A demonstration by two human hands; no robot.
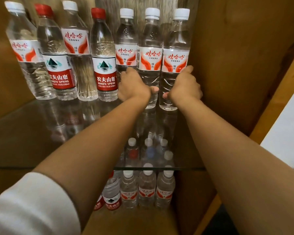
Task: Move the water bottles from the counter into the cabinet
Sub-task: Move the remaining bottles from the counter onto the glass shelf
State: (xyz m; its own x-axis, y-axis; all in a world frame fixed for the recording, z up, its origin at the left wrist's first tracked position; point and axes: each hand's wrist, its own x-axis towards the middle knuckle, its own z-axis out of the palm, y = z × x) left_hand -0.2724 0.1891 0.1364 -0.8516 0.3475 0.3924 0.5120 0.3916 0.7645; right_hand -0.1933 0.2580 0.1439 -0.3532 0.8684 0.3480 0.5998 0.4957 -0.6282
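On clear glass cabinet shelf point(32, 126), right end of row: left hand point(134, 85) and right hand point(185, 85) clamp three white-capped clear plastic water bottles point(149, 53) together, probably squaring them against wooden cabinet wall point(236, 65).

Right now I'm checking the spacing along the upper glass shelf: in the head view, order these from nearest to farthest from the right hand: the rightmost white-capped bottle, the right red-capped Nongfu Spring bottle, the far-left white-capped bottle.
1. Rightmost white-capped bottle, at the row's right end; the right hand grips it.
2. Right red-capped Nongfu Spring bottle, mid-row, left of both hands.
3. Far-left white-capped bottle, at the row's left end.
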